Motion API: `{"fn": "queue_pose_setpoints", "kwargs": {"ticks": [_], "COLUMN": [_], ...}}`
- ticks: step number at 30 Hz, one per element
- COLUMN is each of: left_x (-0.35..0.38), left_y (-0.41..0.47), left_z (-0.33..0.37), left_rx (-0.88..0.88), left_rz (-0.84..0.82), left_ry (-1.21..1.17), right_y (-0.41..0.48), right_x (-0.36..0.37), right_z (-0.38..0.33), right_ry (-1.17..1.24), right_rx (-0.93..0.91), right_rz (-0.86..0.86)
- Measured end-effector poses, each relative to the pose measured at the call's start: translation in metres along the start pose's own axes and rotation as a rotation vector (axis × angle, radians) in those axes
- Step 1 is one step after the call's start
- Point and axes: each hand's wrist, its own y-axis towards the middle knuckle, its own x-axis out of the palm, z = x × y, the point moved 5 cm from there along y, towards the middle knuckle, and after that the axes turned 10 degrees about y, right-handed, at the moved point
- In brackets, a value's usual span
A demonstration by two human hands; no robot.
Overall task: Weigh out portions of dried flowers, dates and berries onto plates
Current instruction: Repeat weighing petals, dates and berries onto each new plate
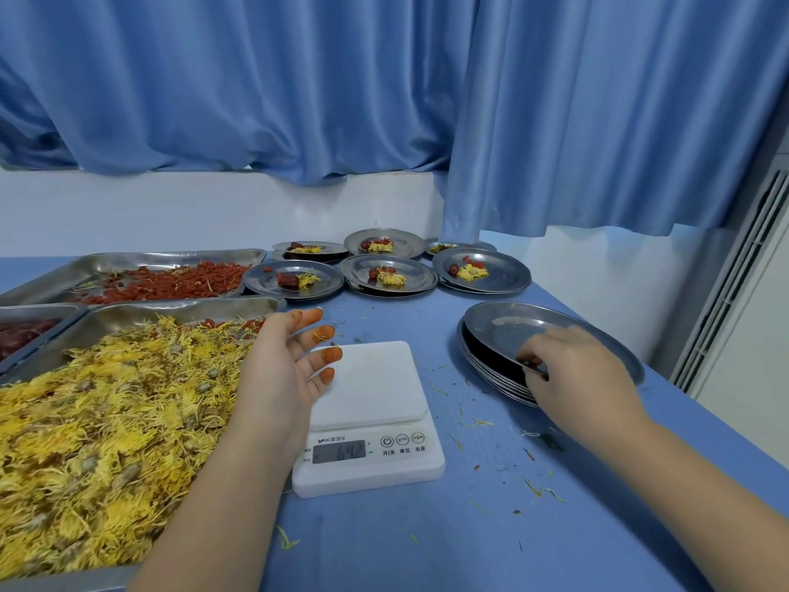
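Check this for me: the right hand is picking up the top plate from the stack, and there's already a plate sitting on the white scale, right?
Not quite. The head view shows the white scale with a bare platform and no plate on it. The rest holds: the right hand grips the rim of the top plate on the stack.

— How is the table laid out?
— A scale (368,416) is set centrally, a flower tray (106,429) to its left, stacked plates (504,348) to its right, and filled plates (388,273) are ranged behind
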Motion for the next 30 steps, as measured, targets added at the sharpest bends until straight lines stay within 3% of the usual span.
{"fn": "queue_pose_setpoints", "kwargs": {"ticks": [10, 18, 25, 30], "left_x": [-0.012, -0.034, -0.037, -0.038], "left_y": [0.005, 0.006, 0.007, 0.006], "left_z": [0.007, 0.018, 0.020, 0.020], "left_rx": [0.051, 0.123, 0.138, 0.152], "left_rz": [0.104, 0.240, 0.229, 0.237], "left_ry": [-0.088, -0.306, -0.319, -0.300], "right_y": [0.007, -0.005, -0.020, -0.020], "right_x": [-0.023, 0.005, 0.026, 0.031], "right_z": [-0.047, -0.124, -0.129, -0.128], "right_ry": [0.009, 0.083, 0.140, 0.110], "right_rx": [-0.403, -0.671, -0.723, -0.664], "right_rz": [0.351, 0.303, 0.241, 0.145]}}
